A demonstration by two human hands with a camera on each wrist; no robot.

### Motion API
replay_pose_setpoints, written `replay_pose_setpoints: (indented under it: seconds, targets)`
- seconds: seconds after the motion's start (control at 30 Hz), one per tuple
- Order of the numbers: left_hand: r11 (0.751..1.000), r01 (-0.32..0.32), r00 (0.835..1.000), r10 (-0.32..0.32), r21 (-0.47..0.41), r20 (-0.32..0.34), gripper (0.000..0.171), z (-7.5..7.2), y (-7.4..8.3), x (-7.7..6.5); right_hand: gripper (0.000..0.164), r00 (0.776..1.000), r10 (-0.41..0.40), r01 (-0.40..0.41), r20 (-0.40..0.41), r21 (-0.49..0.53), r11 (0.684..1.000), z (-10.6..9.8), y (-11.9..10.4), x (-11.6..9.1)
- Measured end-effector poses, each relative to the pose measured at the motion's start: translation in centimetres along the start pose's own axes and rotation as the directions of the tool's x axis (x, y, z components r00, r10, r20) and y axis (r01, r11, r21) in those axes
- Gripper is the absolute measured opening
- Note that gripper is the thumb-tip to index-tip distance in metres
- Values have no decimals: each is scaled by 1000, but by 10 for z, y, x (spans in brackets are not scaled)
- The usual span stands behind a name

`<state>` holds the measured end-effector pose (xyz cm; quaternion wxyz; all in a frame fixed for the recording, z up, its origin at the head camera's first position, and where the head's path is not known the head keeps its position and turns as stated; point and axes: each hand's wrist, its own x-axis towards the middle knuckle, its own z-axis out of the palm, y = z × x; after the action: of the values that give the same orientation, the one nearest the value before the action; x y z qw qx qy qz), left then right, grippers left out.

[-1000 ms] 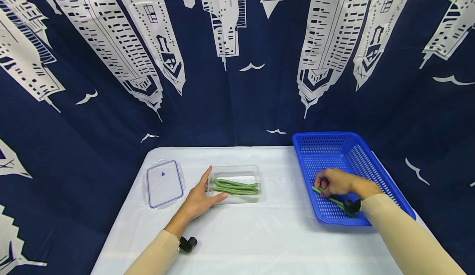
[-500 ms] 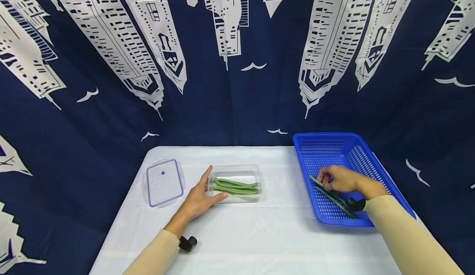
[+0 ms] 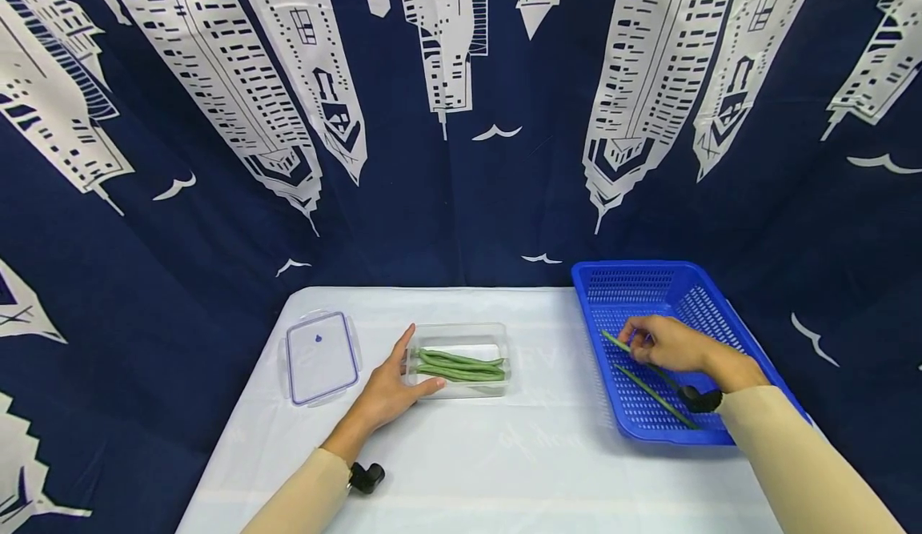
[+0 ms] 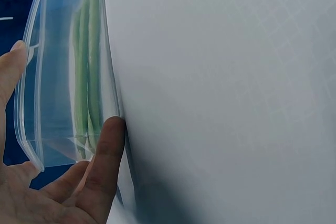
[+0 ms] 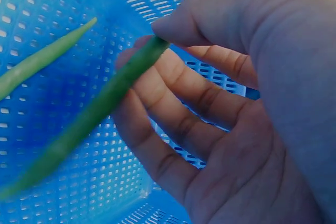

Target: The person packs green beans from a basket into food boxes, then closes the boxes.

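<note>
At the left end of a clear plastic food container (image 3: 471, 330), my left hand (image 3: 385, 386) holds it, the thumb along the near rim and the fingers round the end. Several green beans (image 4: 86, 61) lie lengthwise inside. On the right, my right hand (image 3: 666, 342) is over a blue plastic basket (image 3: 627, 266). Thumb and fingertips pinch one green bean (image 5: 89, 111) near an end, and it slants down across the basket. Another green bean (image 3: 651, 394) lies on the basket floor beside it.
A clear lid with a blue seal (image 3: 322, 358) lies on the white-covered table (image 3: 504, 470), left of the container. Behind the table hangs a dark blue cloth (image 3: 446, 198) with white building prints.
My right hand has risen slightly and shifted right, lifting the pinched bean away from the other one. My left hand stays at the container.
</note>
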<state>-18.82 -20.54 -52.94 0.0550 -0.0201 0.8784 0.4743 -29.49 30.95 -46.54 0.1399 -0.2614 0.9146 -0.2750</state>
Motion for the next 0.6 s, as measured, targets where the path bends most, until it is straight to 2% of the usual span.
replay_pose_setpoints:
  seconds: [0.4,0.6]
  targets:
    - [1000,-3,1000,3,-26,-7,121,0,1,-3,23,993,-79,73,-90,-71,995,-4,-17,-2]
    - [1000,-3,1000,2,-13,-4,120,1,3,-4,25,994,-61,49,-96,-126,991,-8,-32,-4]
